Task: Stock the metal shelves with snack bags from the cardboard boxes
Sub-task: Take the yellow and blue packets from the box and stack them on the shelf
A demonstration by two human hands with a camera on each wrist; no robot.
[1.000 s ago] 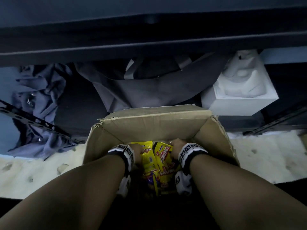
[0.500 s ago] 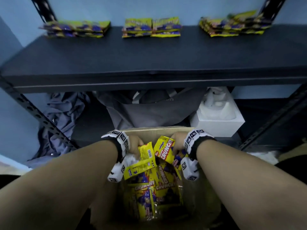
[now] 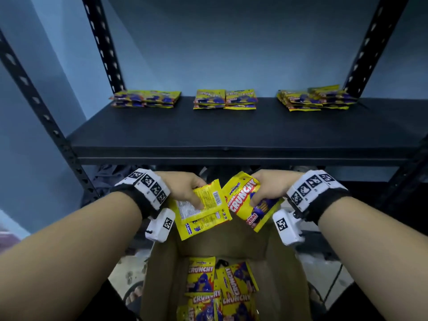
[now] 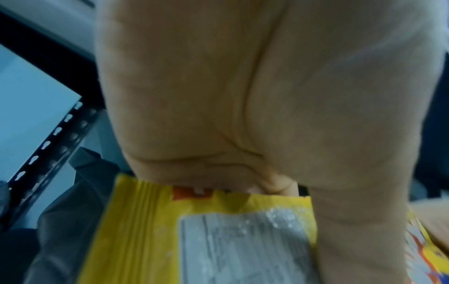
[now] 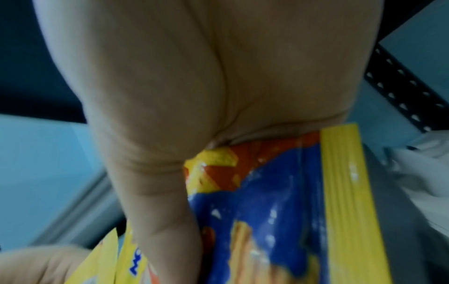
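Two snack bags are up out of the cardboard box (image 3: 162,269), one per hand. The left hand (image 3: 183,189) pinches a yellow bag (image 3: 203,212) shown back side out, barcode and print panel visible, thumb on top; the left wrist view confirms the grip at the bag's top seam. The right hand (image 3: 268,188) pinches a Crunchy bag (image 3: 243,202) front side out, thumb across its blue patch. Both hands are clamped, bags nearly touching at the inner edges, held over the open box and just below the front lip of the metal shelf (image 3: 231,135). More bags (image 3: 215,290) lie in the box bottom. Three low stacks (image 3: 225,99) already sit along the shelf's back edge, left, middle and right.

Step, as I judge it: transfer from box to shelf, pick done, place not yet done. Next move calls for lifting both bags clear of the shelf lip, reaching back, and laying them flat on a stack or beside one. The left bag probably wants flipping face up to match.
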